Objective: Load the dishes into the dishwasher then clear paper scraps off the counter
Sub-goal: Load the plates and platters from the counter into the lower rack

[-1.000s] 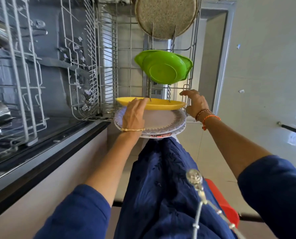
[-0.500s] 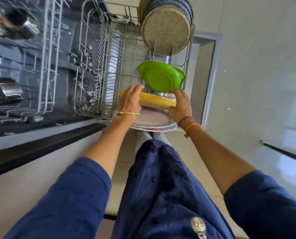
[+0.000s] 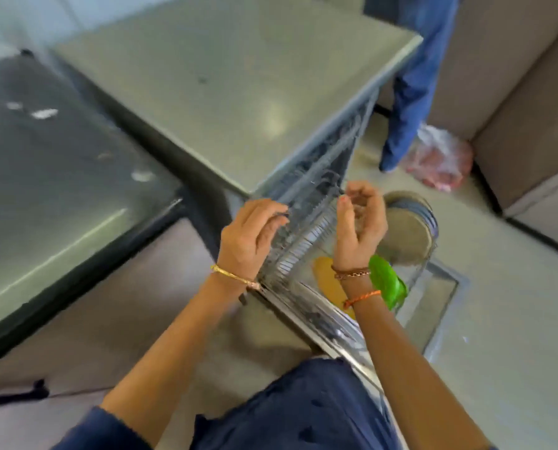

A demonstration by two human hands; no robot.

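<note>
Dark blue garment (image 3: 303, 414), nearest the camera, bottom centre; both bare forearms reach forward from it.

Left hand (image 3: 250, 237): gold bangle at the wrist, fingers curled over the top edge of the wire dishwasher rack (image 3: 298, 235); motion blur, so whether it truly grips the wire cannot be told.

Right hand (image 3: 360, 220): bead and orange thread bands at the wrist, raised above the rack, fingers loosely curled, holding nothing visible.

Dishwasher rack: pulled out over the floor, seen from above, blurred.

Yellow plate (image 3: 328, 280): in the rack, partly hidden behind the right wrist.

Green bowl (image 3: 388, 282): in the rack, just beside the yellow plate, on its right.

Speckled grey plates (image 3: 407, 235): several stacked on edge in the rack, beyond the green bowl.

Dark counter (image 3: 60, 177): left, with small white paper scraps (image 3: 43, 113) lying on it.

Grey appliance top (image 3: 238, 86): beyond the hands.

Another person's blue-trousered leg (image 3: 411, 92): far right, beside a pink and white bag (image 3: 440, 157) on the floor.
</note>
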